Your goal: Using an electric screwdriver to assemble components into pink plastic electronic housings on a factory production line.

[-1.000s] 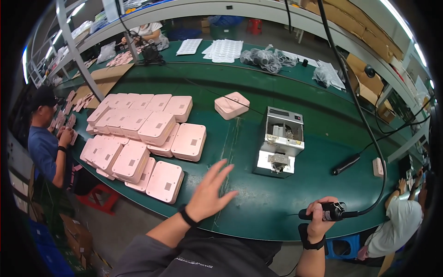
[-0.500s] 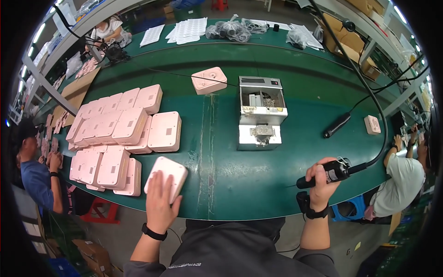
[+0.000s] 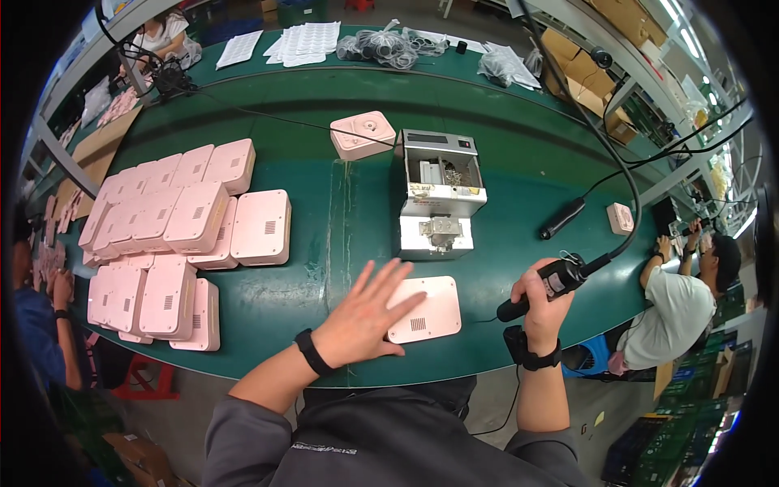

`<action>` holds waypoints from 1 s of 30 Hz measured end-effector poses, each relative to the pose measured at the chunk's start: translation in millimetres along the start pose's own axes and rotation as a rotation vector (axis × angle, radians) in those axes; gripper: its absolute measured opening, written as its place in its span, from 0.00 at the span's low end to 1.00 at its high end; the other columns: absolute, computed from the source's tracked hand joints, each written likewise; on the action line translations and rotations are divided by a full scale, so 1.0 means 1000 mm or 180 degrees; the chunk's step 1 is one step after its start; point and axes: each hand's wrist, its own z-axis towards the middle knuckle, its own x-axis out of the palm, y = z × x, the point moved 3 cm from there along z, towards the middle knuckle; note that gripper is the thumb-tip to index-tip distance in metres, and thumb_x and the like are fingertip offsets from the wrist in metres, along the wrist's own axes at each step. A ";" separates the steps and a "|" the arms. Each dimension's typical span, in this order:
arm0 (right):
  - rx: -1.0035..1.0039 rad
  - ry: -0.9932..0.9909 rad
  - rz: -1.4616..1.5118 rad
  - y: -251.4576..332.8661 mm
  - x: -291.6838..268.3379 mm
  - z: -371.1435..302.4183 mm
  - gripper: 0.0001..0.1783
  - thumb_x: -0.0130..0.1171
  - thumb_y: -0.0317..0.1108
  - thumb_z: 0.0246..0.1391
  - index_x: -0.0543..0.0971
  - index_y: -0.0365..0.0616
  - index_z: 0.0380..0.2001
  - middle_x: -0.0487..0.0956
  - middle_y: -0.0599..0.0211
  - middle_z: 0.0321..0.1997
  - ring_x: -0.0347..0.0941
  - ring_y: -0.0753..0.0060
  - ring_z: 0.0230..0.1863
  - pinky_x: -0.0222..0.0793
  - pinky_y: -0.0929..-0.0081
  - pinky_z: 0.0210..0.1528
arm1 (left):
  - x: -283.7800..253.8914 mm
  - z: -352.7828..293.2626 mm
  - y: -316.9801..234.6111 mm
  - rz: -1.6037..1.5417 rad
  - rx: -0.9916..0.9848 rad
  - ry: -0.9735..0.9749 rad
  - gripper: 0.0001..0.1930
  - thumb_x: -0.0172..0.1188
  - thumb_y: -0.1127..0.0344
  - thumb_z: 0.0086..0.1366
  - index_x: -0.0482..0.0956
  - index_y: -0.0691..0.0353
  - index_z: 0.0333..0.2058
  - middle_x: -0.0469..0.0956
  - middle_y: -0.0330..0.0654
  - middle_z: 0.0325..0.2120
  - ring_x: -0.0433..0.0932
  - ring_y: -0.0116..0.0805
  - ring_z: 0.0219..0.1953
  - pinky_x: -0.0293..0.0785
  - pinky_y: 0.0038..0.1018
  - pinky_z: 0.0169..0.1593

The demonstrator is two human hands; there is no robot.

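A pink plastic box (image 3: 438, 307) with a slotted vent and corner holes lies in front of me on the green workbench. My left hand (image 3: 365, 312) is spread open at its left side, with the thumb and a finger over or against its edge; firm contact is hard to tell. My right hand (image 3: 541, 307) is wrapped round a black electric screwdriver (image 3: 565, 276), whose thin bit points left, a little to the right of the box. Behind the box stands a grey-and-white screw feeder (image 3: 422, 207) with loose screws in its open tray.
Stacked pink boxes (image 3: 199, 215) fill the bench's left side. Another pink box (image 3: 363, 135) lies beyond, crossed by a cable. A second black screwdriver (image 3: 561, 219) and a small pink part (image 3: 620, 218) are at right. Co-workers sit on both sides; one (image 3: 686, 288) wears a light shirt.
The pink box under my left hand has moved right from beside the stacks to the bench's middle, turned sideways. My left hand has spread its fingers. The screwdriver stays in my right hand.
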 end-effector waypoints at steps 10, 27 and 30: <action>-0.0606 0.0345 0.1251 0.071 0.085 0.058 0.08 0.53 0.34 0.60 0.69 0.40 0.35 0.70 0.64 0.20 0.66 0.70 0.17 0.67 0.70 0.22 | 0.008 -0.011 0.039 -0.1218 -0.0495 -0.0152 0.47 0.77 0.56 0.43 0.65 0.47 0.63 0.61 0.51 0.59 0.72 0.54 0.54 0.75 0.40 0.53; -0.0466 0.0388 0.1047 0.048 0.097 0.053 0.12 0.53 0.38 0.60 0.68 0.41 0.37 0.69 0.64 0.20 0.65 0.72 0.17 0.66 0.69 0.23 | 0.008 -0.021 0.043 -0.1237 -0.0662 -0.0349 0.43 0.77 0.59 0.42 0.70 0.49 0.59 0.64 0.49 0.55 0.75 0.51 0.50 0.76 0.39 0.51; -0.0413 0.0531 0.0969 0.044 0.092 0.046 0.12 0.53 0.38 0.60 0.67 0.41 0.39 0.69 0.64 0.20 0.64 0.72 0.16 0.66 0.68 0.23 | 0.011 -0.019 0.043 -0.1246 -0.0670 -0.0426 0.42 0.77 0.59 0.41 0.70 0.49 0.59 0.64 0.49 0.54 0.75 0.51 0.49 0.76 0.39 0.51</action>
